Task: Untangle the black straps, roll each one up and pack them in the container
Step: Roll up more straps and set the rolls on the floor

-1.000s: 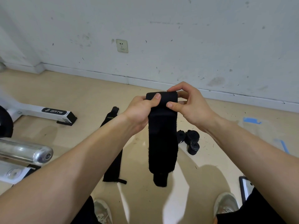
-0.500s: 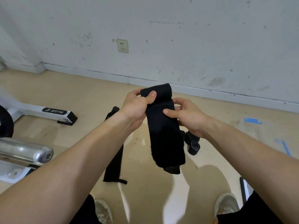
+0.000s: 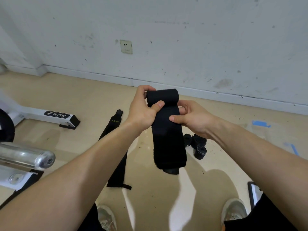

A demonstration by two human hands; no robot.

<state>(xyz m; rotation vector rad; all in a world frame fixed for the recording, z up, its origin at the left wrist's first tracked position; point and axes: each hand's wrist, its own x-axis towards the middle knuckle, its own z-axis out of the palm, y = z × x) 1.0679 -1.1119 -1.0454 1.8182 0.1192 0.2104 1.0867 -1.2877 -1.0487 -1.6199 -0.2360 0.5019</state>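
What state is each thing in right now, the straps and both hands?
Held strap: top end rolled, the rest hanging loose.
Left hand: grips the rolled end, thumb on it.
Right hand: pinches the strap just below the roll.
Floor strap: unrolled, lying stretched out on the floor.
Rolls: rolled up, clustered on the floor.

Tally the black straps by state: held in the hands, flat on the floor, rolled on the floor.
Held strap, partly rolled, in left hand and right hand: 1
Flat strap on the floor: 1
Rolled straps on the floor, cluster partly hidden: 3 visible
Total: 5
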